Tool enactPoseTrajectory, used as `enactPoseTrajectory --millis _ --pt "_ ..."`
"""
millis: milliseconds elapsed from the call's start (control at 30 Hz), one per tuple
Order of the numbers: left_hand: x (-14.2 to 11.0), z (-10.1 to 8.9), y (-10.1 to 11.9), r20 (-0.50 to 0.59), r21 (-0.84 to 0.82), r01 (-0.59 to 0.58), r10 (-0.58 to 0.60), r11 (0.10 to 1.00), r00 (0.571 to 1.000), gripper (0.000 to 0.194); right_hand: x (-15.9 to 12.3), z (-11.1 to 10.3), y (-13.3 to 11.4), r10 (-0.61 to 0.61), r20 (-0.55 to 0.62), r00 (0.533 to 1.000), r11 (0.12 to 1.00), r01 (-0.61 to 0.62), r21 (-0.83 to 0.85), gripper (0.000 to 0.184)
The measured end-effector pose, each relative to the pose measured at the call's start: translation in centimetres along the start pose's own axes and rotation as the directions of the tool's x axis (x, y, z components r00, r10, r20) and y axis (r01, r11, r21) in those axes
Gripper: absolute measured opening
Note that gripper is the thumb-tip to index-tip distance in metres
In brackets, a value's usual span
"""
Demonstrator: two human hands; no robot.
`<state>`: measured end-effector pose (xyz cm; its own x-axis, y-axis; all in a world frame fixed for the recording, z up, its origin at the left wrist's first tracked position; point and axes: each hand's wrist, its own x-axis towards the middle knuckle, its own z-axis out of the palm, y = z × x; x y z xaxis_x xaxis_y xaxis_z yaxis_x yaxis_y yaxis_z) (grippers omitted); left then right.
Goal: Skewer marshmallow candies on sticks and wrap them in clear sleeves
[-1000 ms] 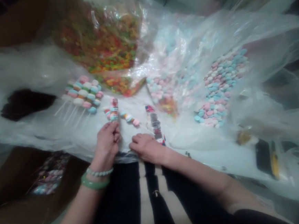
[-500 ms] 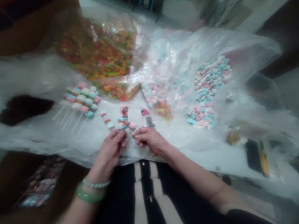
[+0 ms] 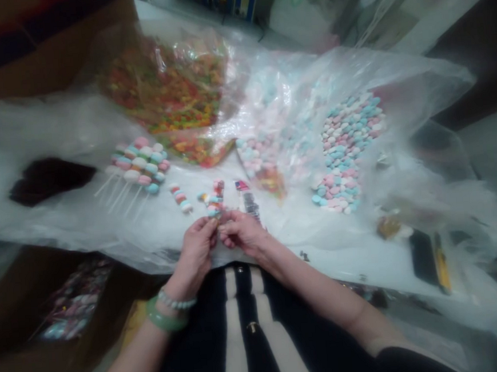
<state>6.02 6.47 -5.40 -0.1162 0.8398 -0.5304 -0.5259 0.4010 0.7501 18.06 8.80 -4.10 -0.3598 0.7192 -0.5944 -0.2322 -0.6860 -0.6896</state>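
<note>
My left hand (image 3: 200, 239) is closed in a pinch at the lower end of a marshmallow skewer (image 3: 216, 202), whose candy pieces and shiny wrapper point away from me. My right hand (image 3: 244, 232) pinches right beside it, fingertips almost touching the left ones; the thin gold tie seen there earlier is hardly visible now. Just left of the hands lies a short marshmallow skewer (image 3: 181, 198) in pink, white and blue. To the right of the wrapped one is a flat printed wrapper (image 3: 248, 200). Farther left rests a pile of marshmallow skewers (image 3: 138, 165) on white sticks.
A large clear bag of orange, red and green gummies (image 3: 172, 94) lies at the back. Loose pastel marshmallows (image 3: 342, 173) spill from plastic on the right. A yellow-handled cutter (image 3: 442, 265) and a dark flat object (image 3: 423, 258) lie far right. A cardboard box (image 3: 25, 364) stands lower left.
My hands have drawn closer together, the left shifting right and the right slightly left. The gap that showed the gold tie has closed. The wrapped skewer has moved a little right.
</note>
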Motion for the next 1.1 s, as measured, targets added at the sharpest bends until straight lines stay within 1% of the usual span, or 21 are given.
enactPoseTrajectory --millis 100,200,300,400,467,600,667,700,767,867,933,1033,1100 --pt "0.4 -0.3 -0.1 -0.035 0.004 0.025 -0.025 1.000 0.999 0.033 -0.1 0.0 -0.2 0.002 0.061 0.998 0.995 -0.008 0.103 0.032" --pt "0.7 -0.7 0.2 -0.020 -0.038 0.053 -0.054 0.998 0.998 0.031 -0.1 -0.2 -0.3 0.020 0.098 0.995 0.987 -0.035 0.155 0.034" --pt "0.6 -0.9 0.5 0.016 -0.055 0.063 -0.062 0.997 0.998 0.028 0.0 -0.5 -0.2 0.012 0.091 0.996 0.986 -0.027 0.167 0.033" --pt "0.1 -0.6 0.4 0.056 -0.010 0.057 -0.057 0.998 0.997 0.027 0.4 -0.5 0.2 -0.025 0.080 0.996 0.991 0.014 0.134 0.031" --pt "-0.1 -0.4 0.2 0.061 0.007 0.034 -0.035 0.999 0.998 0.027 0.7 -0.4 0.5 -0.059 0.054 0.997 0.994 0.053 0.098 0.032" --pt "-0.1 -0.1 -0.1 0.046 -0.017 0.004 -0.004 1.000 0.999 0.028 1.0 0.2 0.9 -0.139 -0.105 0.985 0.990 0.141 0.006 0.031" --pt "0.1 -0.1 -0.2 0.032 0.004 -0.021 0.021 1.000 0.999 0.028 1.1 0.5 1.0 -0.162 -0.144 0.976 0.987 0.161 -0.019 0.028" --pt "0.2 -0.1 -0.3 0.019 0.022 -0.040 0.039 0.999 0.999 0.028 1.1 0.6 1.0 -0.160 -0.131 0.978 0.987 0.160 -0.008 0.026" --pt "0.3 0.0 -0.3 -0.004 0.049 -0.066 0.067 0.997 0.998 0.029 1.3 0.8 1.0 -0.127 -0.055 0.990 0.989 0.131 0.074 0.022" --pt "0.5 0.0 -0.3 -0.002 0.045 -0.054 0.054 0.998 0.999 0.031 1.6 0.7 0.9 -0.058 0.086 0.995 0.971 0.036 0.236 0.024" --pt "0.7 0.0 -0.2 -0.014 0.028 -0.040 0.040 0.999 0.999 0.031 1.7 0.4 0.7 -0.012 0.146 0.989 0.955 -0.032 0.295 0.026" --pt "1.2 -0.5 0.3 -0.065 0.014 -0.026 0.027 1.000 0.998 0.032 1.4 -0.1 0.2 0.029 0.170 0.985 0.944 -0.082 0.319 0.027" --pt "1.4 -0.8 0.6 -0.081 0.009 -0.015 0.016 1.000 0.997 0.032 1.0 -0.5 -0.1 0.031 0.166 0.986 0.951 -0.080 0.297 0.027"
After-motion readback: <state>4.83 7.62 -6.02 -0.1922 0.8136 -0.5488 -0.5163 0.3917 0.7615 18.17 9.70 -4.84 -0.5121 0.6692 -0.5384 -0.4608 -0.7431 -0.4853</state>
